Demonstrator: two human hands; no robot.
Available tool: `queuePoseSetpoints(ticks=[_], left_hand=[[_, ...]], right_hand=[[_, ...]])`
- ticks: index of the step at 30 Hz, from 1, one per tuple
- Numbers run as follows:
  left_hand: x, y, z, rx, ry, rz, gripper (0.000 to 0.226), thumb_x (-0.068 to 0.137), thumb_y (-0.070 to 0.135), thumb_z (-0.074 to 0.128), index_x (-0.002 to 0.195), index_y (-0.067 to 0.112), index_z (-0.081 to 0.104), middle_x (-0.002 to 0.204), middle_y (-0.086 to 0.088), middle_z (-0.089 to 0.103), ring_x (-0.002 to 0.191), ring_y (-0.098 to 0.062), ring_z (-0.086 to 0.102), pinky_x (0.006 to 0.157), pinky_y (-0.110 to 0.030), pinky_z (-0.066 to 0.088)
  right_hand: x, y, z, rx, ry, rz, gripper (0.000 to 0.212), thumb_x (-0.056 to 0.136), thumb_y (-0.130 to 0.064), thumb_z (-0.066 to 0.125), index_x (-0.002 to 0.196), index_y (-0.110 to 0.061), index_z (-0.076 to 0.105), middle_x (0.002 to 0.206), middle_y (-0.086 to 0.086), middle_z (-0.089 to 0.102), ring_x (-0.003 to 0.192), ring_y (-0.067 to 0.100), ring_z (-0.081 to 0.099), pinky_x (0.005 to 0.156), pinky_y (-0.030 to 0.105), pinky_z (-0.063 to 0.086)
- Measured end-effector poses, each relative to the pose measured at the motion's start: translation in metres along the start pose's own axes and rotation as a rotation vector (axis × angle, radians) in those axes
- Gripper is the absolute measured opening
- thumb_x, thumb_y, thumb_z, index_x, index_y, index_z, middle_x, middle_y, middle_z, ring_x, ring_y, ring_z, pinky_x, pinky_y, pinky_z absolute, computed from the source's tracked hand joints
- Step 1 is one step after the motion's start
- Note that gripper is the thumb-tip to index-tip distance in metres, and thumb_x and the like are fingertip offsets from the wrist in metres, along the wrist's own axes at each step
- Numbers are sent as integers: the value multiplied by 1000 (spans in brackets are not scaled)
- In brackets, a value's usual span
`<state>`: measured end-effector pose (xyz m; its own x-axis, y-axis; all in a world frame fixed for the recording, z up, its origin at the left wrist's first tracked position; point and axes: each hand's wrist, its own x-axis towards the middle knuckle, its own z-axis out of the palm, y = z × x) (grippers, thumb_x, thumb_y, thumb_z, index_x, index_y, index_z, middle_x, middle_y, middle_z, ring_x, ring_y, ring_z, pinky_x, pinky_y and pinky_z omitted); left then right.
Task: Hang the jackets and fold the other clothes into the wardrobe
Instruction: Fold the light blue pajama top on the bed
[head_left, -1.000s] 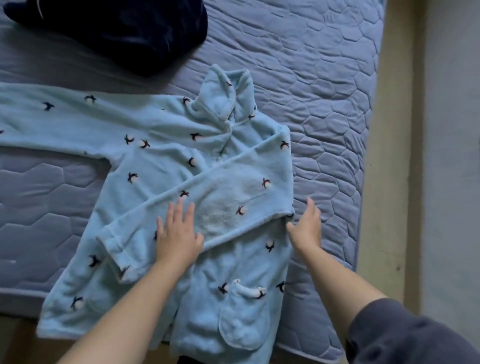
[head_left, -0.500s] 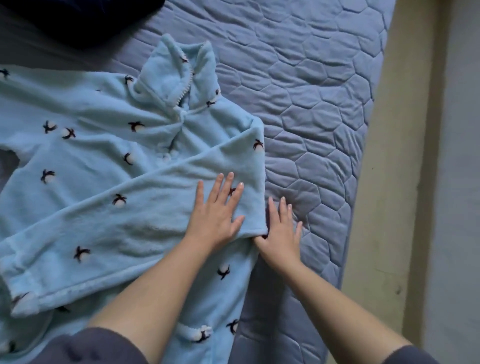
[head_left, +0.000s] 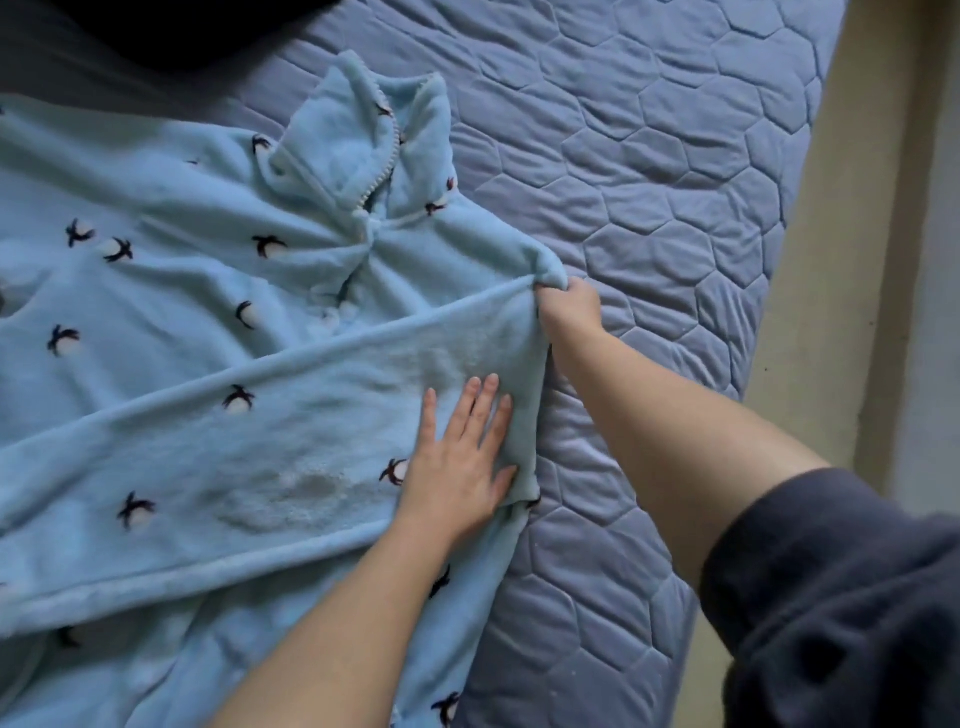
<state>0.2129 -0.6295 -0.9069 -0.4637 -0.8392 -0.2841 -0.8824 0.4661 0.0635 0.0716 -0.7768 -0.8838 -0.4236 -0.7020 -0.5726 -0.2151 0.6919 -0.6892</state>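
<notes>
The bed fills most of the view, its blue-grey quilted cover bare along the whole right side out to the mattress edge. Past that edge on the right runs a pale beige strip.

The light blue fleece top, dotted with small penguins, lies spread flat on the left part of the bed. It reaches out of sight at the left and near edges. Far left, a dark garment sits on the cover just beyond the top, apart from its collar, which points to the far side.

One folded sleeve lies slantwise across the chest, from the right shoulder down to the near left.

The left hand lies flat on that sleeve with fingers straight, its grip open, right by the top's right edge. The right hand has its grip closed on the bunched shoulder corner, fingers curled into the fleece. Its forearm crosses bare quilt, and a dark grey cuff shows near right.
</notes>
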Motion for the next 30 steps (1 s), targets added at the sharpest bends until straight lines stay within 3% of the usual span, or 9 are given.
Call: queuePoseSetpoints(ticks=[2,4,7,9,12,20,23,25,30], left_hand=[[4,5,3,21,-3,32,73,90,52,19,152,13,12,158,-8,-2,147,-24,6,112,-60,-1],[6,6,4,43,19,43,72,89,52,21,151,14,20,158,-8,6,146,-23,13,112,-59,7],[3,0,5,40,102,56,72,87,53,29,146,13,34,155,-10,26,143,-24,27,111,-58,25],[-5,-1,8,8,134,41,73,87,53,29,147,11,32,155,-13,24,144,-27,24,112,-61,20],[-17,-1,14,-28,89,-40,74,85,54,32,147,15,33,156,-15,23,144,-33,22,111,-61,14],[-66,-36,-38,-107,-77,-77,65,86,53,30,140,22,47,151,-12,35,140,-32,32,108,-66,18],[-99,-68,-65,-171,-120,-101,64,94,51,28,152,25,18,160,-6,2,148,-27,0,113,-60,-4],[-121,-89,-85,-203,-161,-100,64,97,51,24,153,27,4,160,-2,-12,147,-23,-13,114,-56,-10],[-181,-132,-139,-211,-187,7,64,98,43,30,153,24,3,161,-2,-4,147,-21,-11,116,-52,-5]], right_hand=[[11,7,-7,-52,32,52,17,93,-16,49,106,-7,55,103,14,60,97,26,55,81,33,43],[13,14,-14,-371,124,-34,30,93,-22,52,120,-10,47,117,12,54,110,25,51,87,33,39],[-4,26,-18,-814,285,-525,57,93,-29,47,145,-15,29,153,7,30,141,25,27,111,45,24],[-10,38,-17,-998,159,-760,60,97,-34,35,152,-18,18,161,-1,11,148,21,8,117,50,7],[-2,52,-14,-1291,-45,-663,60,100,-45,18,154,-24,4,161,-9,-5,148,21,-11,116,59,-4],[-85,53,-28,-1170,-43,-529,63,100,-44,24,154,-21,-1,161,-3,-11,148,22,-11,118,54,-1],[-146,53,-32,-1152,-109,-482,63,100,-43,26,154,-22,0,161,-2,-10,148,21,-9,118,51,2],[-187,48,-27,-1115,-155,-431,62,101,-42,27,154,-23,0,161,-3,-11,148,20,-8,119,49,6],[-281,21,8,-977,-164,-360,60,101,-40,30,154,-24,6,162,1,-2,149,21,1,118,44,15]])
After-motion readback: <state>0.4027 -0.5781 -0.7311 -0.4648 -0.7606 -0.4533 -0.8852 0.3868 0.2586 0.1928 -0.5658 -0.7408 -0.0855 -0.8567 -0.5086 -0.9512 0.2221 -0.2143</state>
